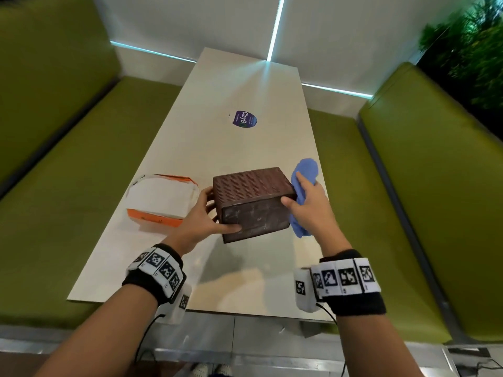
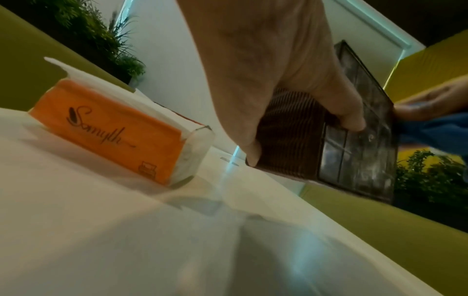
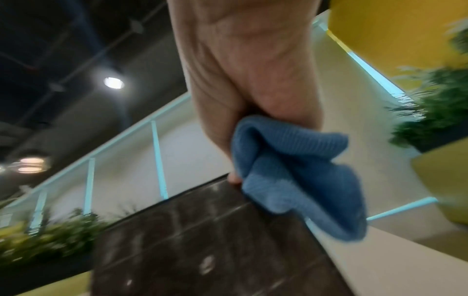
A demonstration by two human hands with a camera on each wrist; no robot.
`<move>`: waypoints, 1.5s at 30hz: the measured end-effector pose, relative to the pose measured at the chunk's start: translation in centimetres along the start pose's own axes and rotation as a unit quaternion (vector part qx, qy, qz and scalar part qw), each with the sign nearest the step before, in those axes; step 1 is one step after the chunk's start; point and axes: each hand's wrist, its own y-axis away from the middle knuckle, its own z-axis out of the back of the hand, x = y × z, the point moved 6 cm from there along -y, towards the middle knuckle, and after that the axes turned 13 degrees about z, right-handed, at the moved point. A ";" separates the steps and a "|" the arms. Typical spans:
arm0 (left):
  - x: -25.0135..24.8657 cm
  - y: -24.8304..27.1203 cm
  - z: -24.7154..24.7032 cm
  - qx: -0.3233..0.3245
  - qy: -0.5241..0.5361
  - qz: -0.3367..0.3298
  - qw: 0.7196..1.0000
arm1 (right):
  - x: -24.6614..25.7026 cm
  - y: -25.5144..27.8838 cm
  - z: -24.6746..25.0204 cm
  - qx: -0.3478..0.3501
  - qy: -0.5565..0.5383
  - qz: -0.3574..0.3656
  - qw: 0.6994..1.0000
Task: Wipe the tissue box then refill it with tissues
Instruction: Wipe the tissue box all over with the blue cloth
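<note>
Over the table (image 1: 245, 85), box (image 1: 251, 204) lifted clear and tipped so the flat smudgy face points back at the camera. Left hand (image 1: 202, 216) clamped on its left side, thumb on the near face, fingers round the woven wall, probably to steady it against the wiping push. Right hand (image 1: 310, 205) bunched round the blue cloth (image 1: 304, 172) and pressed to the box's right side, thumb hooked on the near edge. Wiping step, by the look of it, refill not started. Tissue pack (image 1: 160, 200) parked just left of the box, handy for later.
</note>
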 end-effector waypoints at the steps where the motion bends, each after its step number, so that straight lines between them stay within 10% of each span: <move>1: 0.1 0.0 0.1 -0.005 0.003 -0.002 1.000 | 1.3 0.3 0.0 -0.035 0.026 0.014 0.999; 5: 0.4 -0.3 0.5 -0.039 -0.002 -0.021 0.999 | 6.4 1.5 -0.5 -0.115 0.065 0.081 0.988; 13: 1.2 -0.4 -0.1 -0.098 -0.109 -0.029 0.989 | 6.4 0.3 -9.2 0.103 0.188 0.136 0.967; 20: 2.8 -0.5 0.2 -0.113 -0.133 -0.027 0.984 | -0.6 -1.4 -5.9 0.023 0.186 0.022 0.982; 28: 3.7 -1.2 -0.9 -0.112 -0.170 -0.059 0.977 | 5.5 2.7 -14.0 0.074 0.169 0.263 0.947; 37: 4.6 -1.7 -0.9 -0.091 -0.133 -0.034 0.986 | -1.0 -1.4 -7.4 -0.032 0.209 0.109 0.971; 45: 4.7 -1.6 0.0 -0.138 -0.216 -0.059 0.965 | 4.6 3.0 -13.2 0.018 0.218 0.279 0.935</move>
